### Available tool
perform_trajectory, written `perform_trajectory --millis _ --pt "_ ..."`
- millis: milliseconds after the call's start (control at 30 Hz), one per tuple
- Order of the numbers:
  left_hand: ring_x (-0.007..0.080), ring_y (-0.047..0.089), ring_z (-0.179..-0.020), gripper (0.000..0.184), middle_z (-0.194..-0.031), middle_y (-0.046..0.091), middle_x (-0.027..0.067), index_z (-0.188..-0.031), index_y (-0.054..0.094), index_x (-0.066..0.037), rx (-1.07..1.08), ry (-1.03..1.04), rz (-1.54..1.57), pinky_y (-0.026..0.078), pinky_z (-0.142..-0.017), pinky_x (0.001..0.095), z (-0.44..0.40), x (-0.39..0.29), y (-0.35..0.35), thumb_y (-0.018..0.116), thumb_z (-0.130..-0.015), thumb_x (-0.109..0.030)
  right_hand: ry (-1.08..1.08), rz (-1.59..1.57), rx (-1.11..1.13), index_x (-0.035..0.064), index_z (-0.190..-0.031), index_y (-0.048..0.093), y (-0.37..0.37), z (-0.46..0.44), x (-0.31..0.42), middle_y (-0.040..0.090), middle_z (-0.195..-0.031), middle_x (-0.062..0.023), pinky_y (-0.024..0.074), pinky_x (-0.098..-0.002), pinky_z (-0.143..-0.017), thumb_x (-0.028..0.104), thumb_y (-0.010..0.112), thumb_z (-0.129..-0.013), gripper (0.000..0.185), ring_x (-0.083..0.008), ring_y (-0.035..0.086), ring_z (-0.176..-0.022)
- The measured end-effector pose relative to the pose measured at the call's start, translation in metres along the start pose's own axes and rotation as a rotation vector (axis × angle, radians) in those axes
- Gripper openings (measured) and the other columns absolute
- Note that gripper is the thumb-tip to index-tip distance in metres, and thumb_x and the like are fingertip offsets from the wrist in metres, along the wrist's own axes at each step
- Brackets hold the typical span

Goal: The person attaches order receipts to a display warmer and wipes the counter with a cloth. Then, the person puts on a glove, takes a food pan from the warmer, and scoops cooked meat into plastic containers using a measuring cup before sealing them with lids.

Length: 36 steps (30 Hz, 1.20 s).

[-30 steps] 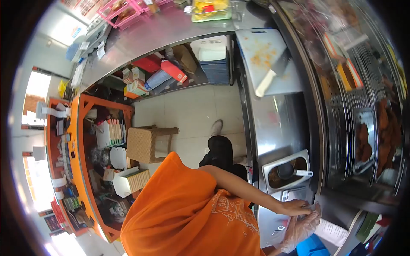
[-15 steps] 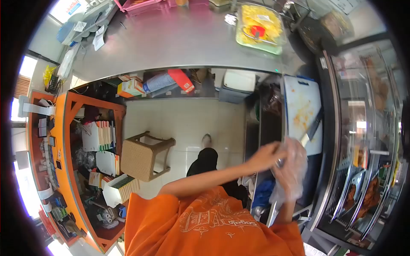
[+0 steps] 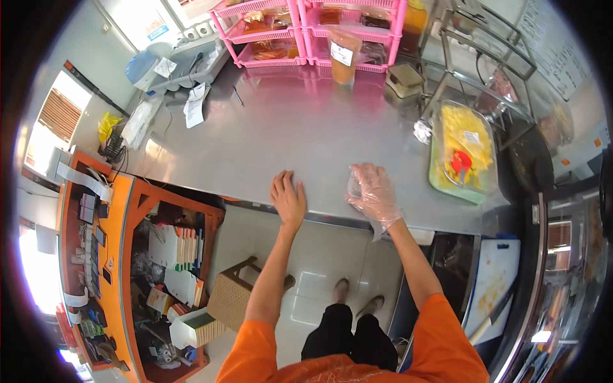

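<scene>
My left hand (image 3: 289,199), bare, lies at the front edge of the steel counter (image 3: 255,137) with its fingers spread. To its right, my right hand (image 3: 373,193) wears a clear plastic glove and rests on the same edge, fingers apart. Neither hand holds anything. Right of my gloved hand stands a clear tub of yellow pieces (image 3: 468,143) with a red item on top. A pouch of brown powder (image 3: 343,57) stands upright farther back.
Pink racks (image 3: 271,37) hold packets at the back. A cutting board (image 3: 488,281) with a knife (image 3: 495,314) lies at the lower right, beside a glass case. A woven stool (image 3: 233,299) and an orange shelf (image 3: 128,255) are lower left.
The view has swung from the cutting-board side to the long counter. My hands were together at the plastic glove; now they are apart on the counter edge, the right one gloved.
</scene>
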<state>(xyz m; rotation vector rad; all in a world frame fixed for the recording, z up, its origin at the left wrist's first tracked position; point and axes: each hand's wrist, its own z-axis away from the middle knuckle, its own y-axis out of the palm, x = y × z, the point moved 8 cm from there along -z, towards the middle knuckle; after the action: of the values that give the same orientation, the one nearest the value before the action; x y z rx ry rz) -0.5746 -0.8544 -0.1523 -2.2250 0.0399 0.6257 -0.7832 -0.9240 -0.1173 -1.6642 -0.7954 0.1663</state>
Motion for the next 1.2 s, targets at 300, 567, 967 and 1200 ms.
perform_trajectory --millis 300,567,967,1200 --pt "0.0203 0.06 -0.09 0.015 -0.097 0.067 0.0008 -0.083 0.065 -0.011 -0.087 0.04 0.089 0.038 -0.083 0.0322 -0.003 0.003 -0.006 0.053 -0.078 -0.018 -0.161 -0.238 -0.441 0.01 -0.131 0.044 -0.027 -0.072 0.048 0.042 -0.135 -0.0143 0.031 -0.0506 -0.1 0.037 0.077 -0.068 0.075 -0.037 0.038 -0.123" --pt "0.0261 0.065 -0.094 0.044 -0.095 0.069 0.0132 -0.094 0.068 0.001 -0.232 0.382 0.206 0.045 -0.084 0.0342 0.026 0.019 -0.004 0.036 -0.095 -0.028 -0.439 -0.124 -0.525 0.0242 -0.105 0.059 0.023 0.21 0.022 0.053 -0.105 -0.001 0.0511 -0.0345 -0.08 0.019 0.076 -0.069 0.04 -0.0194 0.056 -0.098" --pt "0.0172 0.064 -0.091 0.056 -0.102 0.069 0.0028 -0.103 0.071 -0.01 -0.467 0.264 0.273 0.05 -0.078 0.028 0.007 0.069 0.017 0.021 -0.098 -0.035 0.307 0.625 -0.616 0.0096 -0.096 0.058 0.055 0.376 -0.243 0.057 -0.108 -0.0093 0.048 -0.0413 -0.08 0.014 0.065 -0.076 0.022 -0.031 0.055 -0.101" --pt "0.019 0.063 -0.095 0.055 -0.101 0.069 0.0014 -0.104 0.071 -0.017 -0.475 0.328 0.179 0.046 -0.08 0.0317 -0.002 0.09 0.013 0.021 -0.097 -0.037 0.6 0.305 -0.617 0.0048 -0.112 0.059 0.008 0.384 -0.465 0.058 -0.117 -0.0143 0.0437 -0.0389 -0.088 0.04 0.06 -0.083 0.046 -0.028 0.056 -0.105"
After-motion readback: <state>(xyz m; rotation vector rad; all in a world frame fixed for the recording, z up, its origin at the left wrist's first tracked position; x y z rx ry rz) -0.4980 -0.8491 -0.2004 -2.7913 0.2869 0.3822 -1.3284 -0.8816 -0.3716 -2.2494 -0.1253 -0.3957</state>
